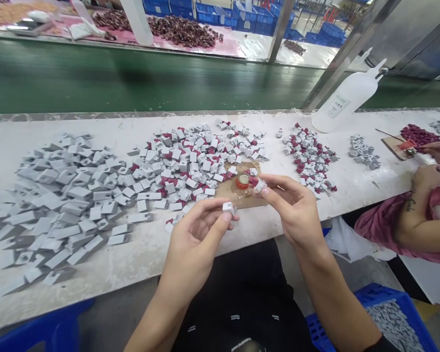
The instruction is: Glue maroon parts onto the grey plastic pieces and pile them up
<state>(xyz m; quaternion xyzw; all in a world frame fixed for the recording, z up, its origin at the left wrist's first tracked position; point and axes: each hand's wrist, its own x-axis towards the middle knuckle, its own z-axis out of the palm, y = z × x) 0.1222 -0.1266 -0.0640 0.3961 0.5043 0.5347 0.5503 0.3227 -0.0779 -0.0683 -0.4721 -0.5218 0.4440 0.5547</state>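
Note:
Between the thumb and fingers of my left hand (196, 239) is a small grey plastic block (228, 208) with a hole in its face. My right hand (295, 208) pinches a grey and dark red piece (257, 184) by its grey end. Just behind the hands, a brown cardboard sheet (225, 193) carries a small round orange-rimmed container (243, 180). A heap of grey blocks with dark red parts among them (190, 159) lies behind my left hand. Farther left spreads a pile of plain grey blocks (77, 195).
Another mixed heap (310, 156) lies right of the cardboard, near a white squeeze bottle (346, 100). Behind the table runs a green conveyor belt (150, 80). A co-worker's arm (418, 205) is at right. A blue crate (374, 288) of grey pieces stands low at right.

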